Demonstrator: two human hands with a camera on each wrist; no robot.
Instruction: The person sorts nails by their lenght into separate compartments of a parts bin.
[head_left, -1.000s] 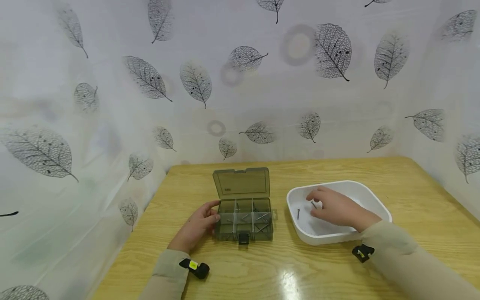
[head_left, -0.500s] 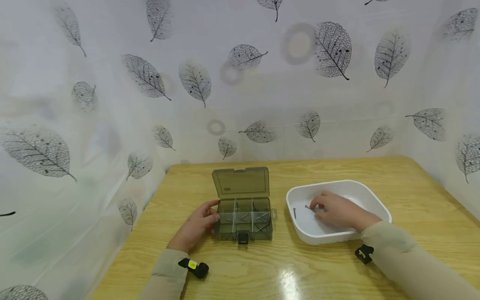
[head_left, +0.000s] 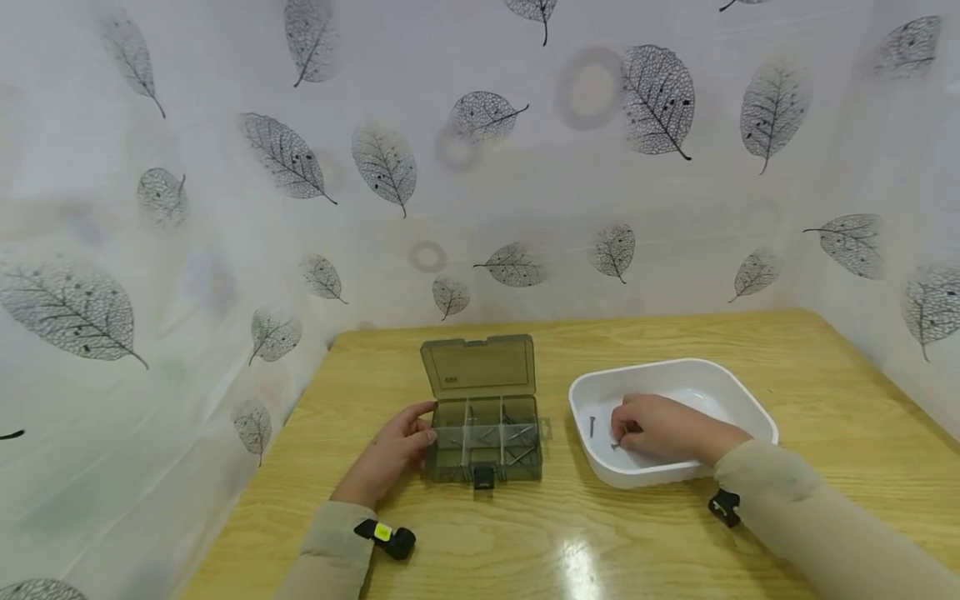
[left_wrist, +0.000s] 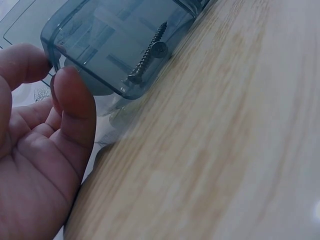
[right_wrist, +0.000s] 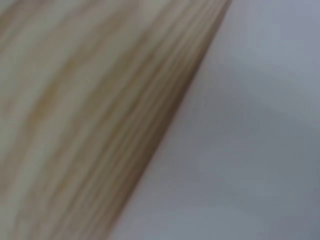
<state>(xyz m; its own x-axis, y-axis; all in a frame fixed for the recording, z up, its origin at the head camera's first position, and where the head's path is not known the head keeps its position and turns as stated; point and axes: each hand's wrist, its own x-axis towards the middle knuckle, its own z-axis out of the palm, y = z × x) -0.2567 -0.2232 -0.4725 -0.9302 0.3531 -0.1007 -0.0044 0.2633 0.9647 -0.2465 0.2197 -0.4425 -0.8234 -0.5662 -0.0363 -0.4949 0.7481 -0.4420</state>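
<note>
A translucent grey compartment box [head_left: 483, 473] stands with its lid raised, screws lying in several of its sections. My left hand [head_left: 392, 454] holds the box at its left side, thumb and index finger at the wall. Close up in the left wrist view, the left hand [left_wrist: 45, 145] has its thumb tip against the plastic, and a screw [left_wrist: 145, 57] shows through the wall. Inside the white tray [head_left: 626, 478] my right hand [head_left: 663, 427] reaches down with curled fingers, pinching a screw [head_left: 615, 446] whose head pokes out by the fingertips. The right wrist view shows no hand.
Another screw [head_left: 592, 427] lies near the tray's left wall. The wooden table [head_left: 480, 550] carries both box and tray. A white leaf-printed sheet [head_left: 555, 183] hangs behind the table and along its sides.
My right hand has lowered into the tray, and its fingers have closed on a screw, shifting it toward the front. The left hand stays at the box.
</note>
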